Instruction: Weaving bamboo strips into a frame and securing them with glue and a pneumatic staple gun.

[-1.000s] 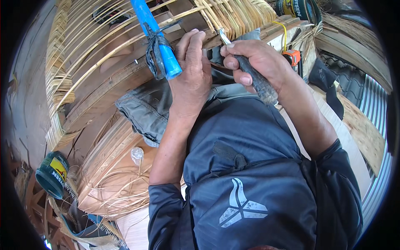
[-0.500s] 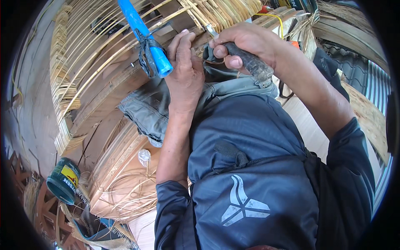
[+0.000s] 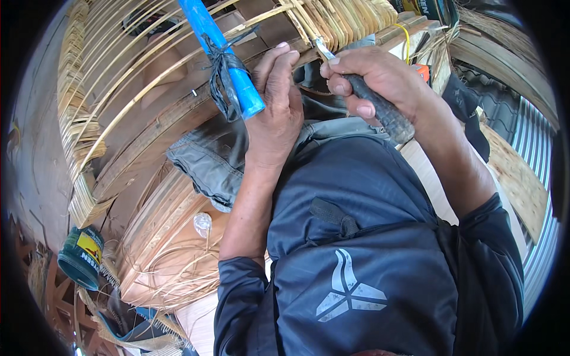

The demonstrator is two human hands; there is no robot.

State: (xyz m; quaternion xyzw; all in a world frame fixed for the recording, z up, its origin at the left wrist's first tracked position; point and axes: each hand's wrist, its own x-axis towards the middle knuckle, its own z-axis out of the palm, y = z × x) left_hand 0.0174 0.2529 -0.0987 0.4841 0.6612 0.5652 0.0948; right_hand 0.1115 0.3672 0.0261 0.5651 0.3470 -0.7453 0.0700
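Note:
My right hand (image 3: 380,74) is closed round a knife (image 3: 385,108) with a dark, wrapped handle. Its short metal blade points up and left, and the tip meets the edge of a woven rattan piece (image 3: 341,26). Just left of it, my left hand (image 3: 274,113) lies with fingers stretched toward the rattan strips, its thumb hidden. I see nothing held in it. A blue pipe (image 3: 222,56) with a black strip tied round it slants across the rattan beside the left hand; its open lower end overlaps that hand's edge.
A curved wooden beam (image 3: 157,139) runs below the rattan. Lower left are a green can (image 3: 81,259), loose rattan strands (image 3: 178,270) and a clear, roundish object (image 3: 202,224). Grey cloth (image 3: 208,163) covers my lap. Corrugated sheets (image 3: 531,160) stand at the right.
The hands, knife, blue pipe and woven rattan appear slightly farther right and lower in the view, while the can has shifted slightly left. The blade stays at the rattan edge.

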